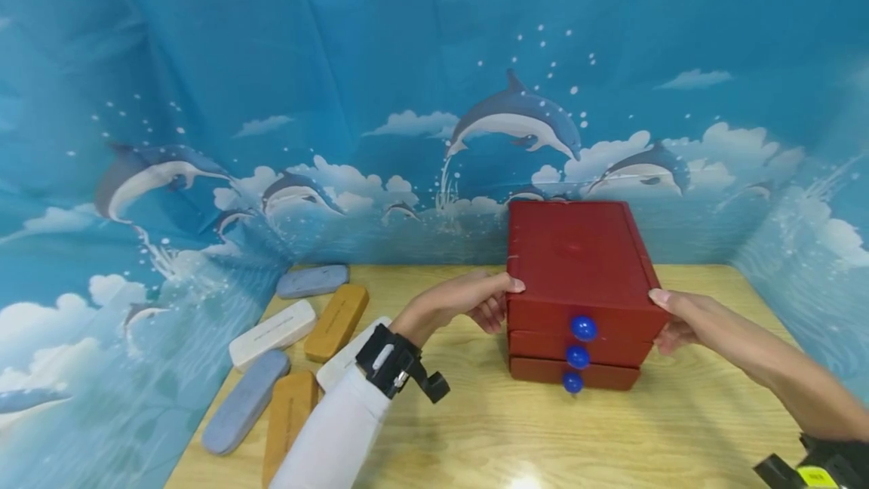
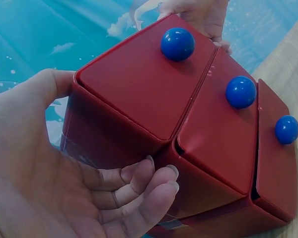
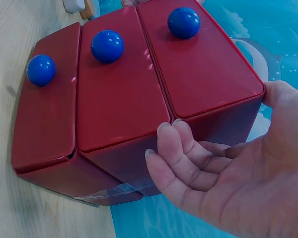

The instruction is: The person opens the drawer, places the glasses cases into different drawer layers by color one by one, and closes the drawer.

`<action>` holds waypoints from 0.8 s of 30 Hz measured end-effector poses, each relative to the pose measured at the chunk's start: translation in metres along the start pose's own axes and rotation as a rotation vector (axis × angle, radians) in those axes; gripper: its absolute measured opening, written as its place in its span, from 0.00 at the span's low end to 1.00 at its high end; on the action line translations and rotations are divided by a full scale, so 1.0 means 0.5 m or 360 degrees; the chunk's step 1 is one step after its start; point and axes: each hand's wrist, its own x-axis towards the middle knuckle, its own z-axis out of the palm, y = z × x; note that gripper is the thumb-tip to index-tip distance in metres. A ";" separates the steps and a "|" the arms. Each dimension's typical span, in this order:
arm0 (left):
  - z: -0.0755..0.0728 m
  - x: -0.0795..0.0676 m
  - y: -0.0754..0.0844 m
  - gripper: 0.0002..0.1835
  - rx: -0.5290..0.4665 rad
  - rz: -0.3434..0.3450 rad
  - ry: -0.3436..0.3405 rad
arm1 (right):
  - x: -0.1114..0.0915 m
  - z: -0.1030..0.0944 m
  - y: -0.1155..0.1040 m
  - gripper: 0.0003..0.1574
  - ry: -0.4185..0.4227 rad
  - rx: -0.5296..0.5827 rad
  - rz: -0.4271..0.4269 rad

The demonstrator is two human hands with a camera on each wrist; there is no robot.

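Note:
A red three-drawer box (image 1: 577, 247) stands on the table with its front facing me. Each drawer front carries a round blue knob (image 1: 583, 327), and all three drawers are pushed in. At the left side, my left hand (image 1: 468, 299) grips the top drawer section, its thumb over the upper edge and its bent fingers by the side wall (image 2: 102, 131). On the opposite side, my right hand (image 1: 689, 319) holds the box likewise, thumb on the top front corner and fingers curled along the side wall (image 3: 223, 121). A strip of clear tape (image 3: 111, 191) crosses the lower side.
Several oblong cases lie on the table's left part: blue (image 1: 246, 402), white (image 1: 273, 334) and orange (image 1: 336, 321) ones. My left forearm partly covers two of them. A blue dolphin-print curtain (image 1: 407, 59) encloses the back and sides of the wooden table (image 1: 462, 413).

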 end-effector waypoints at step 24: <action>-0.027 -0.031 -0.018 0.25 -0.0010 -0.0027 0.0031 | 0.031 0.029 -0.029 0.48 0.0022 0.0052 -0.0111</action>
